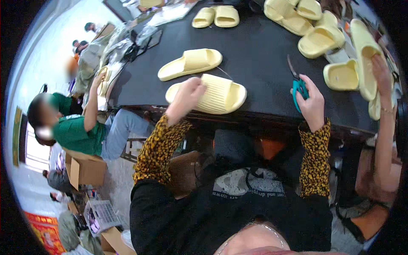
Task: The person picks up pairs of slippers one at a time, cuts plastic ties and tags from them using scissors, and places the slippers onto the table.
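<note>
Two pale yellow slide slippers with ribbed straps lie side by side on the black table in front of me. My left hand (185, 98), slightly blurred, is over the heel half of the nearer slipper (219, 94). Its fingers are closed at the rear edge of the strap; whatever they pinch is hidden. Just beyond lies the other slipper (191, 63), with a thin thread (225, 74) between the two straps. To the right, my right hand (312, 101) grips scissors (300, 90) by their teal handles, the dark blades pointing away from me.
Another slipper pair (216, 17) sits at the far side of the black table (255, 46). Several slippers (321, 39) are heaped at the right, where another person's hand (381, 74) touches one. At left, a seated person in green (80, 135) handles a slipper. Cardboard box (87, 170) on the floor.
</note>
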Tool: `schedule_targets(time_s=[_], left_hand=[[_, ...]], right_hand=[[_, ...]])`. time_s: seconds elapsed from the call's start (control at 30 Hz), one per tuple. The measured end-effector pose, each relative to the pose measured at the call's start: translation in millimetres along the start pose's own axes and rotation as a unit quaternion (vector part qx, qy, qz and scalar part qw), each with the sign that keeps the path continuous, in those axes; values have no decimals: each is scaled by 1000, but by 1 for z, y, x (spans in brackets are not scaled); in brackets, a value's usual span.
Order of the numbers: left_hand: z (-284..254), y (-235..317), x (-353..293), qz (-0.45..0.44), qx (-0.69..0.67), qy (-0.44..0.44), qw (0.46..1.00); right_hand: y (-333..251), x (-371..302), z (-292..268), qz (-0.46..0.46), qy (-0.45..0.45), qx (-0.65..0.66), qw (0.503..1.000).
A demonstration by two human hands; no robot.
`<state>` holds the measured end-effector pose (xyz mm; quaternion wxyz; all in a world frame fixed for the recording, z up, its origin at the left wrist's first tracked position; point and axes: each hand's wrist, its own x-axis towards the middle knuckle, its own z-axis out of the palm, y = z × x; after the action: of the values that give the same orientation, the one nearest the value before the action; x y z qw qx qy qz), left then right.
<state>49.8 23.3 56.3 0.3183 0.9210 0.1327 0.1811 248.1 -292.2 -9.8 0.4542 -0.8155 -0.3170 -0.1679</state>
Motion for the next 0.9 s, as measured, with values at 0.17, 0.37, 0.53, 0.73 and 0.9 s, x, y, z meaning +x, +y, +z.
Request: schedule_targets(time_s=[0.17, 0.37, 0.53, 0.73, 0.9], left_hand=[[-24, -20, -3, -91, -104, 60, 989], [-7, -57, 16, -124, -304, 115, 938], [-28, -63, 27, -128, -166, 92, 973], [-46, -133, 48, 36, 158, 86, 983], [-15, -84, 68, 27, -68, -37, 997]], right_hand=[[0, 0, -3, -26, 12, -14, 999], [-4, 0, -3, -44, 19, -3, 999], [-3, -2, -4, -54, 29, -23, 998], [-3, -2, -5, -61, 31, -29, 997], [-1, -3, -4, -63, 33, -30, 997]])
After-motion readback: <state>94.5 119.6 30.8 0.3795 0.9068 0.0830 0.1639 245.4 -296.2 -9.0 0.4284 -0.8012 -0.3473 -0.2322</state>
